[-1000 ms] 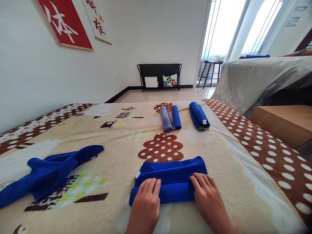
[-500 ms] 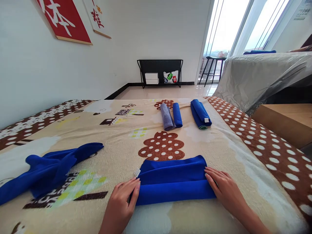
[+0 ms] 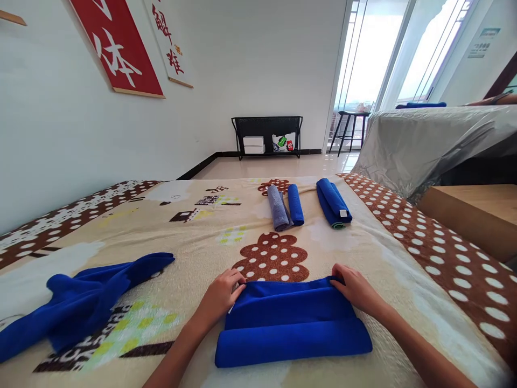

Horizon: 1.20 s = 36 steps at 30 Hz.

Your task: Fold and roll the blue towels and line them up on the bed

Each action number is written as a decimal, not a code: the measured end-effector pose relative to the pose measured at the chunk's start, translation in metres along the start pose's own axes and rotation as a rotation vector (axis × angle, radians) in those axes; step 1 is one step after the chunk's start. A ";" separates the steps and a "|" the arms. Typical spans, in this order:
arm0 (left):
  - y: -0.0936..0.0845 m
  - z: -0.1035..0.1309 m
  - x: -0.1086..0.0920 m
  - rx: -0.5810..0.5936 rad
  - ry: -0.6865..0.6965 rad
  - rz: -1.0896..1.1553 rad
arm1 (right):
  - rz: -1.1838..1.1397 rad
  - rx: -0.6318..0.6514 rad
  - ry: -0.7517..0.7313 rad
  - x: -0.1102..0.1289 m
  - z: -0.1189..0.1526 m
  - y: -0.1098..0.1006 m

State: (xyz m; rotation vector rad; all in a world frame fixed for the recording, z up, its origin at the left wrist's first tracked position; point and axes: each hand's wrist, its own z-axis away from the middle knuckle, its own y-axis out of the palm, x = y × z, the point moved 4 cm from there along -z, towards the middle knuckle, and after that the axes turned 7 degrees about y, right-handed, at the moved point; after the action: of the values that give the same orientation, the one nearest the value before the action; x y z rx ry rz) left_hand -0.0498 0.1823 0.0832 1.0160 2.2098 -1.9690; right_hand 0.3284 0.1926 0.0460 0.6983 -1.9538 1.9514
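In front of me a blue towel [image 3: 291, 345] lies spread sideways, its near edge folded or rolled into a thick band. My left hand [image 3: 224, 291] pinches its far left corner between thumb and fingers. At the far right corner, my right hand [image 3: 355, 286] grips the edge in the same way. A white tag peeks out beside my left hand. Farther off lie a greyish-purple rolled towel [image 3: 278, 209], a slim blue rolled towel [image 3: 295, 205] next to it, and a thicker blue roll [image 3: 333, 202] with a white tag. Crumpled on the left is another blue towel [image 3: 86, 296].
A cream patterned blanket [image 3: 194, 248] with brown dotted borders covers the surface. Beyond it stand a black rack [image 3: 266, 129] and a stool [image 3: 352, 116]. On the right are a plastic-covered table [image 3: 404, 134], a cardboard box [image 3: 472, 215] and part of another person's arm [image 3: 495, 99].
Both hands have moved from the towel's sides to its far corners and now pinch them. The near band lies closer to me, and the far edge looks straighter. The view has tilted up slightly.
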 end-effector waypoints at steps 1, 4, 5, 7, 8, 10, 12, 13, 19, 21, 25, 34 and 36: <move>-0.003 0.000 0.001 -0.011 -0.013 -0.006 | -0.007 -0.013 0.000 0.000 -0.001 -0.001; -0.006 0.000 0.005 -0.041 -0.041 -0.023 | -0.019 -0.067 0.008 -0.001 -0.006 -0.001; -0.005 -0.001 0.006 -0.046 -0.044 -0.027 | -0.019 -0.080 0.012 -0.002 -0.007 0.000; 0.000 -0.003 0.008 -0.049 -0.045 -0.032 | -0.011 -0.090 0.019 -0.006 -0.011 0.004; 0.003 -0.004 0.010 -0.052 -0.045 -0.035 | -0.006 -0.089 0.022 -0.008 -0.012 0.006; 0.009 -0.004 0.013 -0.061 -0.049 -0.042 | 0.007 -0.085 0.027 -0.012 -0.013 0.010; 0.013 -0.003 0.017 -0.073 -0.056 -0.050 | 0.022 -0.087 0.037 -0.015 -0.012 0.011; 0.014 -0.002 0.018 -0.077 -0.059 -0.053 | 0.030 -0.092 0.044 -0.016 -0.011 0.011; 0.016 0.002 0.023 -0.092 -0.066 -0.061 | 0.087 -0.168 0.113 -0.024 -0.007 0.005; 0.016 0.003 0.022 -0.092 -0.072 -0.055 | 0.100 -0.200 0.141 -0.031 -0.006 0.000; 0.014 0.002 0.016 -0.085 -0.085 -0.034 | 0.073 -0.159 0.133 -0.036 -0.001 -0.005; 0.005 0.005 0.018 0.073 -0.205 0.170 | -0.025 -0.007 0.023 -0.011 -0.011 0.006; 0.005 0.006 0.018 0.075 -0.180 0.208 | -0.046 0.006 0.009 -0.012 -0.014 0.007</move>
State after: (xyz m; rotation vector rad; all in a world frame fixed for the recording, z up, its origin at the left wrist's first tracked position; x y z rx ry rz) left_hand -0.0641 0.1849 0.0699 0.9870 1.8712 -1.9775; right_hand 0.3327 0.2077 0.0345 0.7287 -1.9107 1.9303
